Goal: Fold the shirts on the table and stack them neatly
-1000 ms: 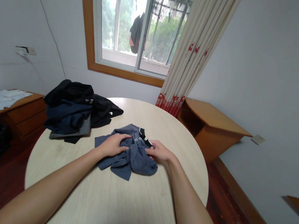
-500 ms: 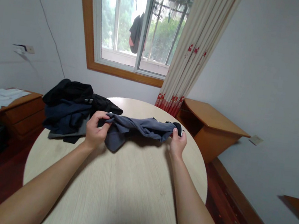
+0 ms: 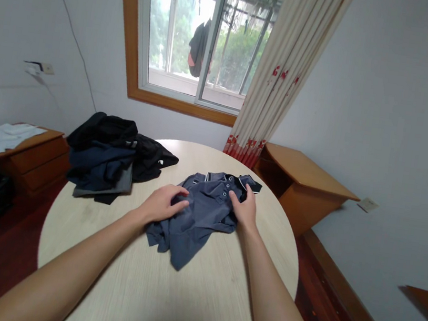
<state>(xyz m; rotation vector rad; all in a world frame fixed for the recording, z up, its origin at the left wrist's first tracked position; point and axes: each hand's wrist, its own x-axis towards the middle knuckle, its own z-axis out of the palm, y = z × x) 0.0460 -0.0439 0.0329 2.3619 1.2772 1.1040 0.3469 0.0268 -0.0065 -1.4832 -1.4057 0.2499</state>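
Observation:
A dark grey polo shirt (image 3: 207,207) lies crumpled on the round table (image 3: 154,301). Its buttoned placket and white-striped collar face up at the far right of the bundle. My left hand (image 3: 164,203) is at the shirt's left side, thumb and fingers apart, over or lightly touching the cloth. Near the collar and placket, my right hand (image 3: 245,207) has its thumb and fingers spread on the shirt's right side. No cloth is visibly pinched in either hand.
A pile of dark clothes (image 3: 103,158) sits at the table's back left. Beyond the table stand a wooden desk (image 3: 307,173) at the right and a wooden cabinet (image 3: 45,158) with white cloth at the left. A curtain (image 3: 276,84) hangs by the window.
The shirt, stretched between both hands before, now rests on the table, spread toward me with its placket showing. Both hands have let go; the left has moved right and slightly nearer.

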